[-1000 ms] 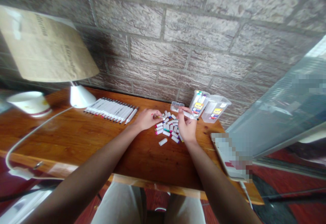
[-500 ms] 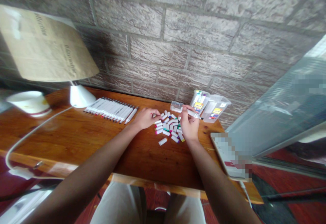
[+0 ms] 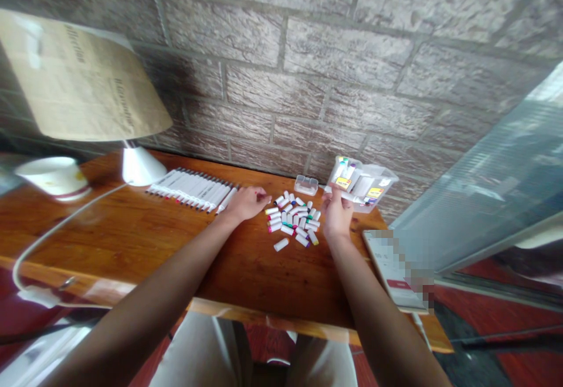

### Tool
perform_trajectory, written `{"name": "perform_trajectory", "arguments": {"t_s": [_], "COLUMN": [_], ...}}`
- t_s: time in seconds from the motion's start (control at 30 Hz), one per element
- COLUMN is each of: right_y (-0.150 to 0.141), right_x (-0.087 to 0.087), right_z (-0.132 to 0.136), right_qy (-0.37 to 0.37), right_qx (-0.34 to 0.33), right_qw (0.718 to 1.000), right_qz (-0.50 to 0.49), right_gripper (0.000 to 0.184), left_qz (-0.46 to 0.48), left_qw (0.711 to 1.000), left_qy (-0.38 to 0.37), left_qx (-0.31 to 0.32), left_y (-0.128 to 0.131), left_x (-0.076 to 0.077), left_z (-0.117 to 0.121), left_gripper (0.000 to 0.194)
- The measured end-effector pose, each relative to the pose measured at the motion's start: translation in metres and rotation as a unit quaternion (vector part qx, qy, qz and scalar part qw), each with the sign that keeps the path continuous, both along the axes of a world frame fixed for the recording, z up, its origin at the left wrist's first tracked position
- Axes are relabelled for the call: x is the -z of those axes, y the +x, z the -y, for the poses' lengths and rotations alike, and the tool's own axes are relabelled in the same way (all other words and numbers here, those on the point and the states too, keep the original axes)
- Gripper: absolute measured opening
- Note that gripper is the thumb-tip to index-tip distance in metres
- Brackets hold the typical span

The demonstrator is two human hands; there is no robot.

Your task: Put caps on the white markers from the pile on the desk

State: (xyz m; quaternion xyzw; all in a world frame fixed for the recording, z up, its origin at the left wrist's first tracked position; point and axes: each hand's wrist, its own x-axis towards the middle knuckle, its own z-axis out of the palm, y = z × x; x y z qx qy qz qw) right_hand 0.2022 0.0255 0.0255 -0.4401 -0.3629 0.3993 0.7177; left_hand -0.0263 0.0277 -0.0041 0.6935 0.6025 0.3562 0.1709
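Right grip [image 3: 338, 216] has moved right, pinched round a marker [image 3: 352, 197]; likely light, stiff, slick, best held mid-barrel. Left grip [image 3: 247, 202] curled, contents unclear.

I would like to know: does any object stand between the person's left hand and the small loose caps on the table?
Nothing visible does: the left hand is just left of the loose caps. The small clear box stands beyond the caps, and the right hand, holding a white marker, is to their right.
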Motion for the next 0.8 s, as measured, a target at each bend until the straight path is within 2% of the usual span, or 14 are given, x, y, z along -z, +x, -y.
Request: {"name": "perform_trajectory", "arguments": {"t_s": [0.17,0.5,0.8], "right_y": [-0.0011,-0.005,-0.0053], "right_x": [0.0031,0.0018,0.0063], "right_z": [-0.0002,0.0032,0.0019], "right_qy": [0.011,0.009,0.013], "right_qx": [-0.013,-0.025,-0.032], "right_qw": [1.0,1.0,0.999], "right_qz": [-0.001,-0.001,0.008], "right_gripper": [0.038,0.04,0.04], "left_qz": [0.002,-0.016,-0.051], "left_qw": [0.998,0.996,0.997], "left_qy": [-0.01,-0.005,0.018], "left_qx": [0.057,0.086,0.05], "left_y": [-0.0015,0.0032,-0.0011], "left_x": [0.0043,0.0001,0.006], "left_z": [-0.0027,0.001,-0.0068], "left_gripper": [0.019,0.025,0.026]}}
